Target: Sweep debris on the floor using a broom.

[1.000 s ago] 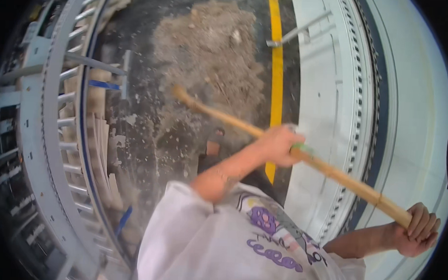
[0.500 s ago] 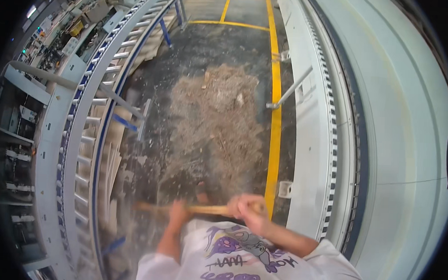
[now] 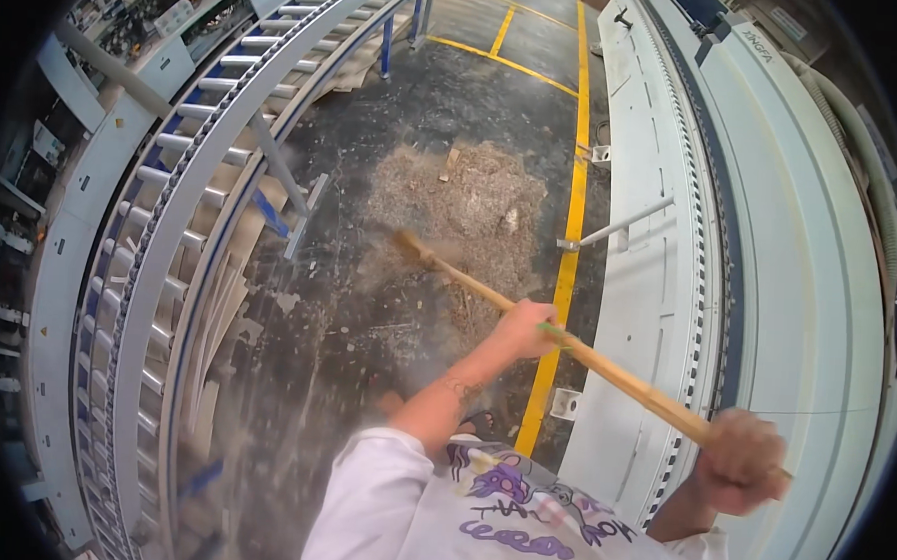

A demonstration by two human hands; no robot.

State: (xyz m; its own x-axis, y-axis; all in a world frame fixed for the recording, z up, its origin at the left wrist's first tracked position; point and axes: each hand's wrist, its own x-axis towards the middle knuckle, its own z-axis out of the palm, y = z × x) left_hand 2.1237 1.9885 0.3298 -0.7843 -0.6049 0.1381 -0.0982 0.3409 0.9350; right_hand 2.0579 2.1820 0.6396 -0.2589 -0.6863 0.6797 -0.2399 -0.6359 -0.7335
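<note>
Both my hands grip a long wooden broom handle (image 3: 624,380) that slants from the right up to the middle. My left hand (image 3: 526,329) is closed around its middle, and a bit of green shows on the wood beside it. Near the upper end, over the white machine at right, my right hand (image 3: 743,463) is wrapped round the handle. The broom's far end (image 3: 407,242) is a brown blur at the left part of a heap of grey-brown dust and shavings (image 3: 477,196). A small wood scrap (image 3: 448,165) lies on the heap.
A roller conveyor (image 3: 196,159) runs along the left, with flat boards (image 3: 222,320) under it and a metal foot (image 3: 306,216) jutting out. At right stands a long white machine (image 3: 648,289) with a bar (image 3: 626,224) sticking out. A yellow line (image 3: 575,185) marks the dark floor (image 3: 315,354).
The broom swung from lying across my front to slanting forward, its far end now at the heap. My left hand moved forward and right; my right hand moved right and slightly back.
</note>
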